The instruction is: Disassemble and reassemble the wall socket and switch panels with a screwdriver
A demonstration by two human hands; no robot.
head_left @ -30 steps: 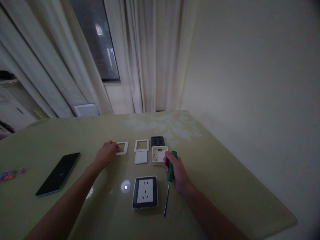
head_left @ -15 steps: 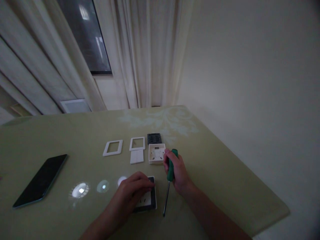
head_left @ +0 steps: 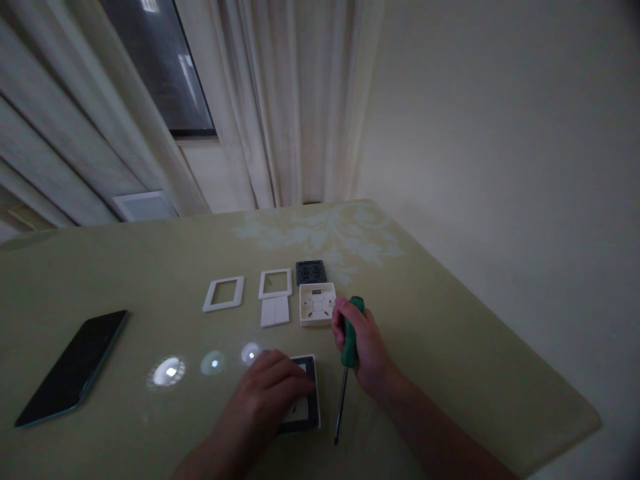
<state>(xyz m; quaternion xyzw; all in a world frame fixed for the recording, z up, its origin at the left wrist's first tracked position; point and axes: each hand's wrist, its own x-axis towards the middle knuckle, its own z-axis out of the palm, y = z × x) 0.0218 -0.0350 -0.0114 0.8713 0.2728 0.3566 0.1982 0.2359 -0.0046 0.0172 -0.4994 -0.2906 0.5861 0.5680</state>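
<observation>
Left hand (head_left: 270, 393) flat on socket plate (head_left: 306, 408) near bench (head_left: 450, 347) front edge, fingers spread, pinning it steady; right hand (head_left: 365, 347) fingers closed round green screwdriver (head_left: 349, 340), tip down just beside plate.

A room in a home, most likely, though the light is dim. Beyond the left hand (head_left: 273, 390) and right hand (head_left: 363, 347), pale long curtains (head_left: 280, 100) hang beside a dark window (head_left: 160, 73); a plain cream wall (head_left: 500, 133) rises to the right of them. The table (head_left: 450, 347) beneath them has a glossy green top with a pale leaf pattern. A phone (head_left: 73, 367) lies well left of the left hand.
</observation>
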